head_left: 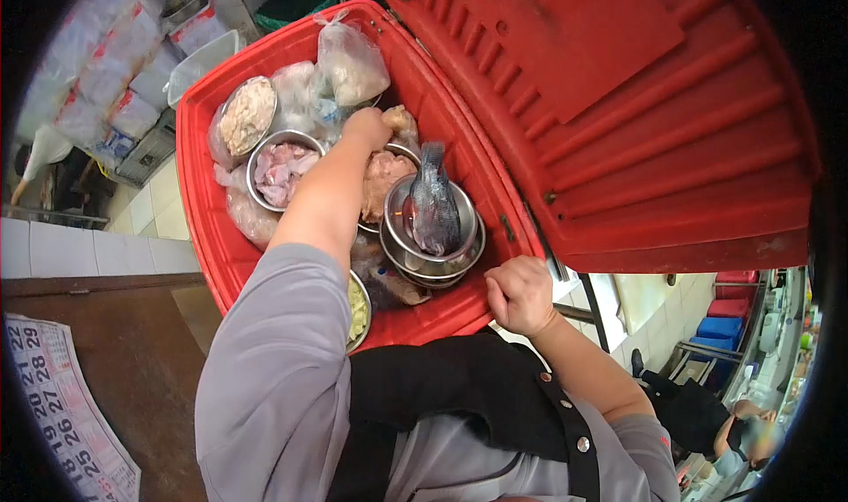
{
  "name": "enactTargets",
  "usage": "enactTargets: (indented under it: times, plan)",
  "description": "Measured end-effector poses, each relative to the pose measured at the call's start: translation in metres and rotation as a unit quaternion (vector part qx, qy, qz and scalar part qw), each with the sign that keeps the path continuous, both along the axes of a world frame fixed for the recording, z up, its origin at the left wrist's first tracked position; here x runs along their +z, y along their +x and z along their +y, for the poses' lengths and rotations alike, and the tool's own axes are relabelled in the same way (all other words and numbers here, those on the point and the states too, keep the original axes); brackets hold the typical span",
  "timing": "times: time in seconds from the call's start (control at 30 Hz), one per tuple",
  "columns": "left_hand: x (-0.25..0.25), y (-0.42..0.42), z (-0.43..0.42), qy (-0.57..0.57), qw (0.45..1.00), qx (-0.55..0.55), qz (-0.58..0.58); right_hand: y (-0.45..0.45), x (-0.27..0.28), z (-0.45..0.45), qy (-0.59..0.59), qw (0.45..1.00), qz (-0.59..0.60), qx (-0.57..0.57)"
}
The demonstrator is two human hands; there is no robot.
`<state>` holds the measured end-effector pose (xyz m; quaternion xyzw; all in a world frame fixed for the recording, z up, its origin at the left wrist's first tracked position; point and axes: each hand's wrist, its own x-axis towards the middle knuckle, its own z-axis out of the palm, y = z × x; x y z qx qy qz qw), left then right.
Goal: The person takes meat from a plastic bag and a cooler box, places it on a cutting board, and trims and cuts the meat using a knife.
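Reaching into the cooler [196, 175], your left hand [365, 129] is at the near side of the far bag [349, 67]; its fingers are mostly hidden, so I cannot tell whether they grasp anything. Your right hand [519, 294] is clenched loosely by the near right rim. Between your hands, the fish [435, 206] lies in a bowl [399, 228], right of the pink meat [281, 168].

Left hand [367, 128] reaches into red container [204, 197]; right hand [521, 296] beside it.
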<state>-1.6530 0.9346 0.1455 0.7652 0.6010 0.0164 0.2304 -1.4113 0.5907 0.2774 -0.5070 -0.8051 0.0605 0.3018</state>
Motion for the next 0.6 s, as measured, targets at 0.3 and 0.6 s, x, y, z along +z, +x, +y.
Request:
enactTargets:
  times: [0.3, 0.6]
  plan:
    - [0.025, -0.002, 0.016, -0.015, 0.978, -0.175, 0.113, 0.001, 0.0, 0.0, 0.01, 1.0, 0.004, -0.001]
    - [0.036, 0.011, 0.021, -0.076, 0.989, -0.112, 0.053, 0.004, -0.009, -0.004, -0.008, 1.0, -0.014, -0.011]
